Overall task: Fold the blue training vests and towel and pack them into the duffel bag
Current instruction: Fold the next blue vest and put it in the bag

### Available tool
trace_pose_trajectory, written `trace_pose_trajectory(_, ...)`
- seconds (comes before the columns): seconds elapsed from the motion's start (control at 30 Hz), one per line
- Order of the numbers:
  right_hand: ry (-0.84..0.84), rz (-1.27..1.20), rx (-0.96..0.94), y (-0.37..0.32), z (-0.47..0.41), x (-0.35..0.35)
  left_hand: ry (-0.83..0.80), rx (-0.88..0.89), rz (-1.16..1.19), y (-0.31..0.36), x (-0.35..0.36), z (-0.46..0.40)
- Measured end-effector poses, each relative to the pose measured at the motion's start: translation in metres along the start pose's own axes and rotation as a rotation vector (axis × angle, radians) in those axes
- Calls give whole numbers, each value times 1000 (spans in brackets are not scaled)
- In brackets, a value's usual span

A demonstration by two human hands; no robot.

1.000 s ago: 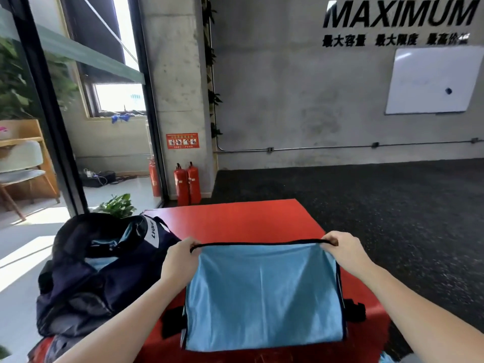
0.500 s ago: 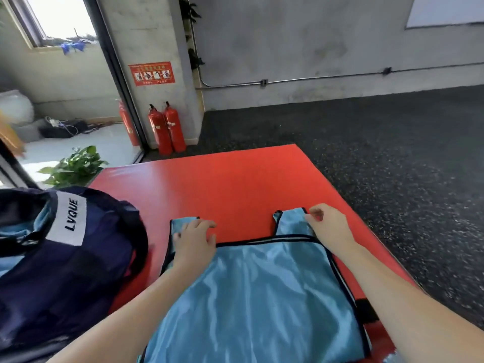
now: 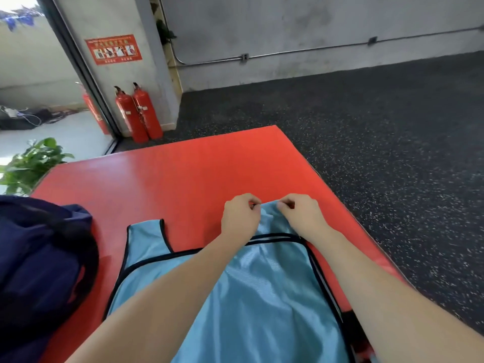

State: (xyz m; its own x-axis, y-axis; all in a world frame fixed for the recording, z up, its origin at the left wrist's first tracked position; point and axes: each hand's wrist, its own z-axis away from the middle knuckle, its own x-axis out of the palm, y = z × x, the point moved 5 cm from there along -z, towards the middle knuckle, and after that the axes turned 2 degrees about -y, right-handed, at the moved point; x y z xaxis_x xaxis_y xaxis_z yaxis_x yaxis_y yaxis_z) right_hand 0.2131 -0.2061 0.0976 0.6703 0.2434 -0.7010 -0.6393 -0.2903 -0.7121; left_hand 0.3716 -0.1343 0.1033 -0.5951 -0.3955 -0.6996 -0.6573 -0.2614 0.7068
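Head view: we find the blue vest (image 3: pixel 262 297) flat on the red bench (image 3: pixel 183 179), long axis running away from us, duffel bag (image 3: pixel 39 258) at left. Left hand (image 3: pixel 239 218) and right hand (image 3: pixel 301 214) both pinch its far right shoulder strap, side by side.

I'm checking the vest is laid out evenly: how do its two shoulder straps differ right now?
The left strap lies flat and untouched on the red mat; the right strap is pinched by both the left hand and right hand. The left strap shows fully; the right is partly covered. Both are light blue with black trim.
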Motion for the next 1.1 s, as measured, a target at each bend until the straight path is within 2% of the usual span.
trace_pose_trajectory(0.1,59,-36,-4,3,3,-7,112,-20,176,-2,-8,7)
trace_pose_trajectory(0.2,22,-23,-6,6,6,-4,53,-19,204,-10,-8,16)
trace_pose_trajectory(0.3,-97,200,7,4,15,5,-55,-12,-57,-17,-9,19)
trace_pose_trajectory(0.37,-104,324,10,0,22,4,-86,20,-170,-18,-18,26)
trace_pose_trajectory(0.47,-40,352,-49,-12,33,-2,-112,140,-310,-22,-43,46)
trace_pose_trajectory(0.57,-49,347,-152,-28,43,-2,-122,211,-410,-42,-75,70)
trace_pose_trajectory(0.7,-190,315,-242,-40,58,6,-75,124,-356,-103,-126,96)
trace_pose_trajectory(0.8,-218,345,-259,-39,65,4,-75,26,-414,-141,-162,105)
trace_pose_trajectory(1.0,-276,433,-206,-24,71,-2,-132,-63,-250,-169,-193,107)
trace_pose_trajectory(1.1,-267,380,-177,-19,72,-6,-115,-80,-183,-176,-194,105)
